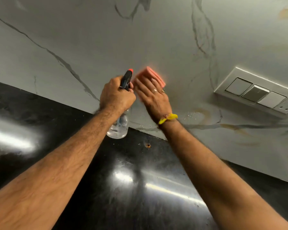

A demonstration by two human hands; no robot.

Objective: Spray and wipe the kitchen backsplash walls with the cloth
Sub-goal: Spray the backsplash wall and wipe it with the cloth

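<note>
**Hands at the marble backsplash**

The left hand (117,95) grips a clear spray bottle (119,125) with a black trigger head. The right hand (152,95), fingers flat, presses a folded pink cloth (154,74) against the backsplash (90,39). A switch panel (258,93) sits to the right, above the black countertop (140,188).

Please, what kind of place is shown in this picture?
Most likely a home kitchen: a glossy black countertop meets a marble-patterned backsplash wall that carries a switch and socket panel.
</note>
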